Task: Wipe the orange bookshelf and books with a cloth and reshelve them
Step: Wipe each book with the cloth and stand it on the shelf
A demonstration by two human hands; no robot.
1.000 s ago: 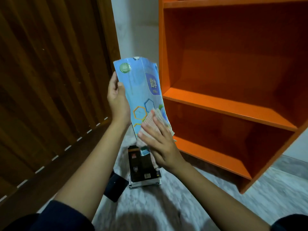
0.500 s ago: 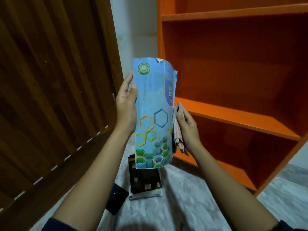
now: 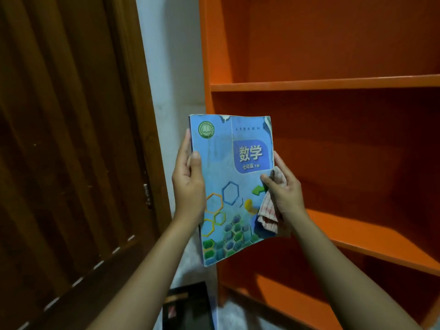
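Up in the air, cover facing the camera, is the blue book (image 3: pixel 228 186), a worn textbook with hexagons across its lower half and frayed top corners, standing nearly upright with its bottom edge tipped a little to the left. The left hand (image 3: pixel 189 186) grips the spine side, thumb flat on the front cover and fingers wrapped behind. The right hand (image 3: pixel 285 194) has the opposite edge, thumb pinning a bunched red-and-white checked cloth (image 3: pixel 269 210) against the cover's lower right, the loose end hanging down over the artwork. The book sits in front of the left upright of the orange bookshelf (image 3: pixel 333 84), outside its compartments; three shelf boards show, one above the book, one level with the right wrist, one low near the floor, and what can be seen of the compartments is plain orange panel in shadow. Down below, a dark book (image 3: pixel 188 306) lies flat on the pale floor (image 3: pixel 190 270) beside the shelf's foot. A white wall (image 3: pixel 171 67) strip separates the shelf from a brown wooden door (image 3: pixel 71 139) at left.
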